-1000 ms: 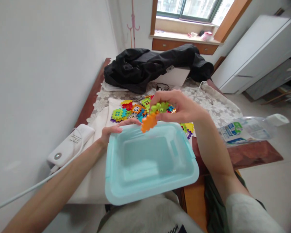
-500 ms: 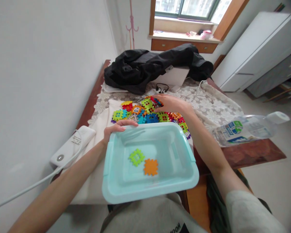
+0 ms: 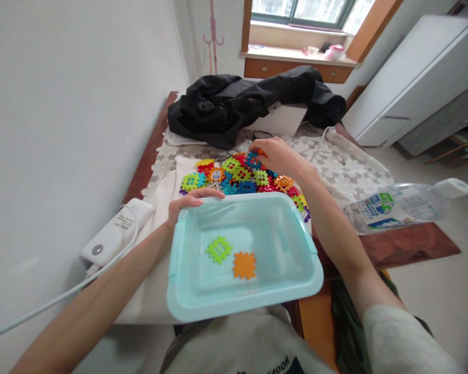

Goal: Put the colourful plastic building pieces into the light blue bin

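Note:
My left hand [image 3: 191, 201] grips the far left rim of a light blue plastic tub [image 3: 296, 283] held over my lap. Inside it lie a green toothed tile [image 3: 219, 249] and an orange one [image 3: 244, 265]. A heap of colourful interlocking tiles [image 3: 234, 176] lies on the white cloth behind the tub. My right hand [image 3: 275, 155] is at the far edge of that heap, fingers pinched around a blue and an orange tile.
A black jacket [image 3: 237, 104] covers a white box at the table's far end. A clear plastic bottle [image 3: 398, 208] lies on its side at the right. A white power adapter [image 3: 115, 234] with cable sits left, near the wall.
My right hand dropped the green and orange tiles into the tub, then reached back to the far side of the heap and closed on more tiles. The left hand stayed on the rim.

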### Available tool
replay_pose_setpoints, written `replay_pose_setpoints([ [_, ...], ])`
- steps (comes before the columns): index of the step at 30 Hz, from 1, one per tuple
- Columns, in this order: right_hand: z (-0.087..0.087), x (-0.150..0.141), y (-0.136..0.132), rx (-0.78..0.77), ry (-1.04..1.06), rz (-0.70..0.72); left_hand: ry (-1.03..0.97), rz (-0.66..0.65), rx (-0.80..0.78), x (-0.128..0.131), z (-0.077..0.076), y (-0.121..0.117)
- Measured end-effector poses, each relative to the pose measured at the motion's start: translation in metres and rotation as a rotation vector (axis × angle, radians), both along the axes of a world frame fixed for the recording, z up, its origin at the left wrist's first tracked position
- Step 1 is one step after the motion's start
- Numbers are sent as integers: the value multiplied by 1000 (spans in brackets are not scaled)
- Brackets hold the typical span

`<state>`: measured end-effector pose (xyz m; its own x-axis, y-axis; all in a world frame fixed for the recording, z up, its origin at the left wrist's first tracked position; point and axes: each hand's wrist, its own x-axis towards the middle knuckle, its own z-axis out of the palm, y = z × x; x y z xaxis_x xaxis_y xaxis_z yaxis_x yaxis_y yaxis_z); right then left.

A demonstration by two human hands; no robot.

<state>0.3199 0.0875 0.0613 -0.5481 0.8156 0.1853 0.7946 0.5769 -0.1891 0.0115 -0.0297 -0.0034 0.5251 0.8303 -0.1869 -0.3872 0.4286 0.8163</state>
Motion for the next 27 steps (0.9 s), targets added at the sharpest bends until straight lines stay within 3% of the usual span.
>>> replay_pose_setpoints([
  [4,17,0,-14,-11,237,91,5,1,-9,-1,0,2],
  [9,47,-3,-57,-249,594,422,-5,12,-20,0,1,0],
  [13,59,-6,-73,-425,517,691,3,43,-25,2,1,-1],
  [16,43,-7,-55,-310,442,601,6,16,-15,0,-2,1],
  [19,6,-4,-24,-137,322,312,12,-3,6,-3,-4,2],
  [22,-27,1,0,-197,87,97,11,11,20,-3,-3,1],
  [24,-35,2,6,-257,-25,94,0,18,13,-2,-2,0],
  [27,-28,1,4,-223,-88,124,-6,3,13,-2,-3,1],
])
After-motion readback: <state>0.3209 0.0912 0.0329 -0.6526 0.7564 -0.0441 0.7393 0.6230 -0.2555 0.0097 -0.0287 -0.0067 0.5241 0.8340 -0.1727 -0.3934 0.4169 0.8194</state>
